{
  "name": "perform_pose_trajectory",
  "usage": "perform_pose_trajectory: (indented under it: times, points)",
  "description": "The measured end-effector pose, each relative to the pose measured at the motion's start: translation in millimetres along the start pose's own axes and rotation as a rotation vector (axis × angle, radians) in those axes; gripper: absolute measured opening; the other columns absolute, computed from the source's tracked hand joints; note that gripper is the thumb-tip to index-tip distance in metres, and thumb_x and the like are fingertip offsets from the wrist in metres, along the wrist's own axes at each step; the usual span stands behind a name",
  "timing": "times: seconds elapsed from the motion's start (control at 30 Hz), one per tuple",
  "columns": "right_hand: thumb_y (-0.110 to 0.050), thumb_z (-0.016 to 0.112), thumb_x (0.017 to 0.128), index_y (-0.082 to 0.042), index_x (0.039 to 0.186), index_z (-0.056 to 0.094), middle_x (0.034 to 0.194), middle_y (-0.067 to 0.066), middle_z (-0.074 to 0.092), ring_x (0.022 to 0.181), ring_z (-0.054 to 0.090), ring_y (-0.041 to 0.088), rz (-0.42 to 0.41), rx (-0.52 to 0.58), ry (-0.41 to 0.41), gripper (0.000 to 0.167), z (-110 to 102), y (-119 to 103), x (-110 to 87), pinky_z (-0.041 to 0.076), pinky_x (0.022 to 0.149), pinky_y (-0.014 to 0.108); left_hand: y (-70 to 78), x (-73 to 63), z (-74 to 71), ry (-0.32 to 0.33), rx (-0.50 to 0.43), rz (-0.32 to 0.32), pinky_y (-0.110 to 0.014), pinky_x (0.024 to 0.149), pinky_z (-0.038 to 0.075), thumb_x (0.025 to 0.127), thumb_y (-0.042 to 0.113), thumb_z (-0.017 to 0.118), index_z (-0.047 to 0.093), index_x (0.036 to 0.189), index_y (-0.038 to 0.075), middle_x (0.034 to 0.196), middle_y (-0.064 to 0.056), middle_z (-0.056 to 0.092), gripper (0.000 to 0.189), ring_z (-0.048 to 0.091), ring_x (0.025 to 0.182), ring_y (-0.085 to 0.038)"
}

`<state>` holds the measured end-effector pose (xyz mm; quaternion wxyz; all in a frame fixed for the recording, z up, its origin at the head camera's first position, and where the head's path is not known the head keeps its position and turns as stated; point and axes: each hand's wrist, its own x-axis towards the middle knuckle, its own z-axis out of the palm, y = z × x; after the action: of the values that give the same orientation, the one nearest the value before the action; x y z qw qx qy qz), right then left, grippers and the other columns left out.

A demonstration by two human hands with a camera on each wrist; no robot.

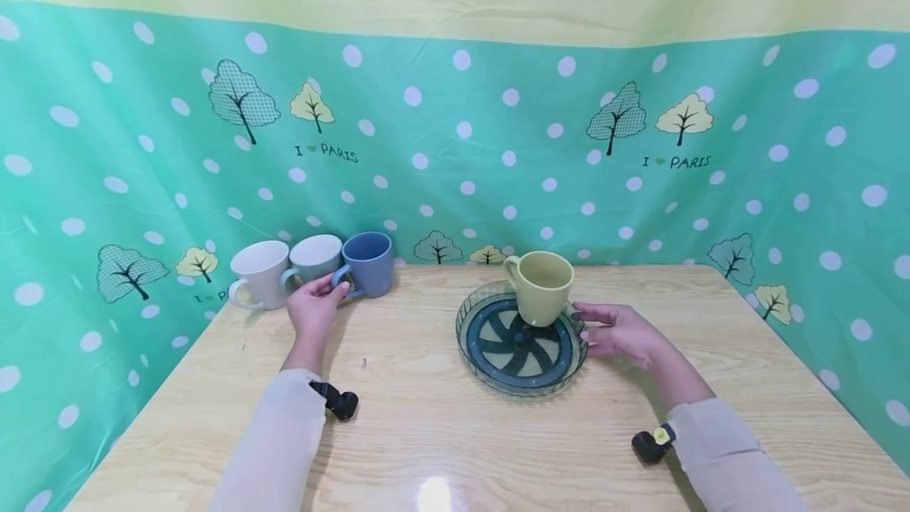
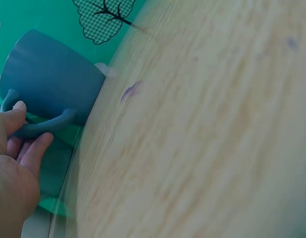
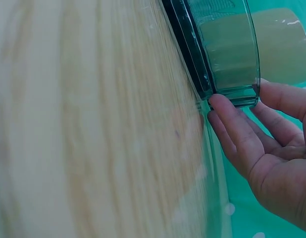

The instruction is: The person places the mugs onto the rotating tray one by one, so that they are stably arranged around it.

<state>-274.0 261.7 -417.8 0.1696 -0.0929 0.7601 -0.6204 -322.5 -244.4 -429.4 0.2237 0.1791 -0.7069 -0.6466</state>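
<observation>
My left hand [image 1: 316, 308] pinches the handle of a blue mug [image 1: 370, 267], thumb on one side and fingers on the other. That mug stands upright at the back left of the table, and its handle also shows in the left wrist view. On the right, my right hand [image 1: 626, 332] touches the side of a round see-through tray [image 1: 522, 390], fingers extended at its rim and base in the right wrist view. A yellow-green mug [image 1: 543, 287] stands upright in the rear part of the tray, over a dark ring with curved spokes.
Left of the blue mug stand a grey-green mug [image 1: 316, 255] and a white mug [image 1: 261, 273], close side by side. A green dotted curtain [image 1: 455, 141] hangs along the back and sides of the wooden table [image 1: 426, 417].
</observation>
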Motion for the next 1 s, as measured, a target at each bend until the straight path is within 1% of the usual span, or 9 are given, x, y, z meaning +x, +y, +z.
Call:
perform_pose_trajectory:
  times: [0.13, 0.23, 0.33, 0.5, 0.63, 0.77, 0.87, 1.0]
  points:
    - [0.004, 0.061, 0.089, 0.007, 0.147, 0.03, 0.15, 0.032, 0.029, 0.128, 0.044, 0.047, -0.003, 0.007, -0.005, 0.066, 0, -1, -0.2, 0.055, 0.092, 0.045, 1.4, 0.3, 1.0, 0.009, -0.005, -0.003, -0.015, 0.069, 0.058, 0.081, 0.007, 0.08, 0.07, 0.112, -0.002, 0.091, -0.005, 0.067, 0.034, 0.062, 0.079, -0.006]
    - [0.005, 0.061, 0.089, 0.007, 0.147, 0.03, 0.149, 0.033, 0.03, 0.128, 0.043, 0.048, -0.003, 0.019, -0.004, 0.066, 1, -2, -0.7, 0.055, 0.092, 0.045, 0.7, -0.3, 2.0, 0.021, -0.011, 0.008, -0.014, 0.066, 0.058, 0.08, 0.005, 0.08, 0.07, 0.108, -0.004, 0.084, -0.002, 0.065, 0.031, 0.06, 0.075, -0.005]
    - [0.004, 0.061, 0.089, 0.008, 0.147, 0.03, 0.149, 0.033, 0.029, 0.129, 0.042, 0.048, -0.004, 0.017, -0.009, 0.066, 1, -1, -0.5, 0.055, 0.093, 0.046, -0.6, -1.1, 2.2, 0.034, -0.011, 0.021, -0.014, 0.065, 0.057, 0.079, 0.004, 0.081, 0.07, 0.106, -0.006, 0.08, 0.0, 0.064, 0.03, 0.06, 0.073, -0.004]
    - [0.004, 0.062, 0.089, 0.006, 0.147, 0.033, 0.149, 0.032, 0.031, 0.128, 0.044, 0.046, 0.005, -0.002, 0.011, 0.065, 1, 1, 0.8, 0.056, 0.092, 0.045, -1.8, -4.1, 1.3, 0.027, -0.04, 0.016, -0.017, 0.067, 0.059, 0.079, 0.002, 0.081, 0.069, 0.104, -0.006, 0.078, 0.001, 0.062, 0.029, 0.06, 0.072, -0.004]
    - [0.005, 0.062, 0.088, 0.006, 0.147, 0.033, 0.149, 0.032, 0.03, 0.127, 0.045, 0.046, 0.006, 0.003, 0.015, 0.066, 0, 1, 0.7, 0.056, 0.092, 0.045, -1.0, -7.4, -0.2, 0.006, -0.111, 0.006, -0.027, 0.073, 0.061, 0.079, -0.001, 0.079, 0.067, 0.104, -0.008, 0.076, 0.001, 0.061, 0.029, 0.061, 0.07, -0.005]
    - [0.006, 0.061, 0.088, 0.006, 0.147, 0.032, 0.15, 0.033, 0.029, 0.128, 0.044, 0.047, 0.0, 0.012, 0.005, 0.066, 0, -1, 0.0, 0.055, 0.092, 0.045, -0.6, -9.5, -0.9, -0.004, -0.166, 0.004, -0.036, 0.079, 0.06, 0.079, -0.003, 0.079, 0.066, 0.104, -0.008, 0.077, 0.001, 0.061, 0.029, 0.062, 0.07, -0.006]
    - [0.006, 0.061, 0.089, 0.007, 0.147, 0.03, 0.15, 0.034, 0.028, 0.129, 0.043, 0.048, -0.006, 0.018, -0.006, 0.066, 0, -2, -0.5, 0.055, 0.093, 0.045, -0.6, -10.4, -1.9, -0.002, -0.182, -0.006, -0.037, 0.079, 0.06, 0.079, -0.002, 0.079, 0.066, 0.103, -0.007, 0.079, -0.001, 0.061, 0.028, 0.063, 0.07, -0.007]
    - [0.005, 0.061, 0.089, 0.007, 0.147, 0.03, 0.15, 0.033, 0.027, 0.129, 0.042, 0.048, -0.005, 0.033, -0.009, 0.067, 0, -2, -1.7, 0.055, 0.094, 0.045, 1.3, -12.4, -4.3, -0.009, -0.191, -0.021, -0.032, 0.077, 0.061, 0.079, -0.001, 0.079, 0.066, 0.103, -0.005, 0.082, -0.002, 0.061, 0.028, 0.064, 0.073, -0.008]
